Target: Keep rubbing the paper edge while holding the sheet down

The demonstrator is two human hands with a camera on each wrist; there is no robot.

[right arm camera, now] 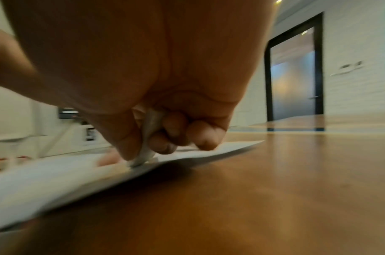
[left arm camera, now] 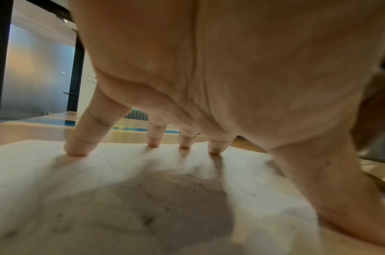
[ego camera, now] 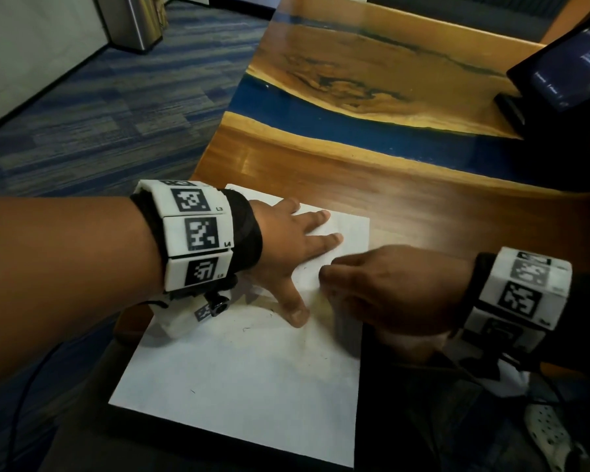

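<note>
Left hand (ego camera: pixel 280 247) lies spread on a white sheet of paper (ego camera: pixel 252 369), fingers straight and splayed, thumb stretched out toward the near side; nothing grasped, just pressing flat. In the left wrist view the fingertips (left arm camera: pixel 76 150) touch the paper (left arm camera: pixel 99 198) while the palm arches above it, with a dark shadow underneath. Right hand (ego camera: pixel 385 287) is clenched round a thin pale stick, probably a pen or pencil (right arm camera: pixel 148 138), pinched between thumb and curled fingers; its tip meets the paper (right arm camera: pixel 45 176) close to the sheet's right edge. In the head view the stick itself is hidden by the right hand's knuckles. The right hand sits just beside the left hand's index finger and thumb, near but apart as far as can be told. The paper lies at the near left corner of a wooden table (ego camera: pixel 423 206), and its near part overhangs the table edge, resting on something dark below. A few small dark marks show on the sheet. The right edge of the paper lifts slightly off the wood in the right wrist view, shadow under it. The table (right arm camera: pixel 296 189) has a blue band (ego camera: pixel 321 110) running across the top. A dark tablet screen (ego camera: pixel 566 69) stands propped at the far right of the table, well apart from the hands. Both wrists carry white bands with black square codes (ego camera: pixel 198 233). Blue-grey carpet (ego camera: pixel 99 114) covers the floor to the left, and a metal bin (ego camera: pixel 133 22) stands at the far wall.
</note>
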